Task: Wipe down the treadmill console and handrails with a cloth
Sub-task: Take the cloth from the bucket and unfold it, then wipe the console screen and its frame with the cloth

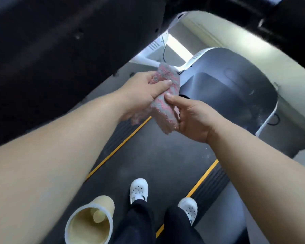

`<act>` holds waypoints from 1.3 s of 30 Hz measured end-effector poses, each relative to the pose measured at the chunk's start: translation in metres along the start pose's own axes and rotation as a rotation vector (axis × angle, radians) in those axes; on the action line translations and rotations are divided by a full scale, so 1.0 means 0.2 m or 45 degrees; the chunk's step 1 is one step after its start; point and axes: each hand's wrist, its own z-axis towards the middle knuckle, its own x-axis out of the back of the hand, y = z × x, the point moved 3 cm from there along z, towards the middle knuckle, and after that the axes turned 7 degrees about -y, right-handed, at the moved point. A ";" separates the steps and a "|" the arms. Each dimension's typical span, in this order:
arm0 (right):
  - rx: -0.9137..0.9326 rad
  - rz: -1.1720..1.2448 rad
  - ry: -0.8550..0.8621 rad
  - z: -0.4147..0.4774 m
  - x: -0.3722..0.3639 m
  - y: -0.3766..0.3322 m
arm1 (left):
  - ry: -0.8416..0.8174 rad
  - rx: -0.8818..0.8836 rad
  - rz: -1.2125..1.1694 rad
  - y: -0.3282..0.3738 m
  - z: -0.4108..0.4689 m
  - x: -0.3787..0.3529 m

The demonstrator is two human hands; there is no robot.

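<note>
Over treadmill belt [148, 155], pinches cloth [165, 117] with left grip [141, 92] and right grip [192, 120], probably refolding; risks dropping it through slack hold.

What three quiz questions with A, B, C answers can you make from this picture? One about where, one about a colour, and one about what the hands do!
1. Where is the cloth?
A. lying on the floor
B. held up between both hands
C. tucked in a pocket

2. What colour are the shoes?
A. red
B. white
C. green

3. What are the hands doing?
A. both hang empty
B. one holds a bottle
C. both grip the cloth

Answers:
1 B: the left hand and right hand hold it above the treadmill belt.
2 B: both shoes on the belt are white.
3 C: fingers and thumbs of both hands pinch the pink-and-grey cloth.
</note>
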 end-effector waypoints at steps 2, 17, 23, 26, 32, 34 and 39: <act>0.091 -0.042 0.006 -0.14 -0.06 -0.21 | -0.036 -0.068 -0.006 0.25 0.00 0.00; 0.583 -0.062 0.407 -1.02 0.00 -1.18 | -0.124 -0.700 0.460 1.56 0.23 -0.25; 0.701 -0.075 0.665 -1.30 0.34 -1.40 | -0.236 -0.841 0.487 1.85 0.47 -0.60; 0.739 0.017 0.667 -1.41 0.50 -1.53 | -0.293 -0.839 0.429 2.01 0.61 -0.75; 0.822 0.119 0.877 -1.52 0.73 -1.89 | -0.285 -0.958 0.489 2.37 0.88 -0.86; 0.886 0.199 0.937 -1.50 0.78 -2.03 | -0.235 -0.989 0.439 2.48 0.98 -0.82; 1.110 0.440 1.034 -1.47 0.89 -2.30 | -0.084 -1.011 0.472 2.69 1.31 -0.69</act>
